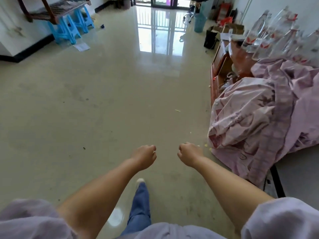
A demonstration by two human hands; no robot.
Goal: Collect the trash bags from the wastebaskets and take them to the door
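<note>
Wastebasket [200, 23]: one teal bin stands at the upper right of the frame, on the floor [103, 100] near the glass doors; no bag can be made out in it. Two hands, left hand [144, 156] and right hand [189, 155], hang at lower centre, fingers curled, holding nothing. Two blue stools [69, 28] (upper left) carry a wooden rack.

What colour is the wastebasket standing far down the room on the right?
The wastebasket is teal, a blue-green; the head view, the only one, shows it slightly blurred.
</note>
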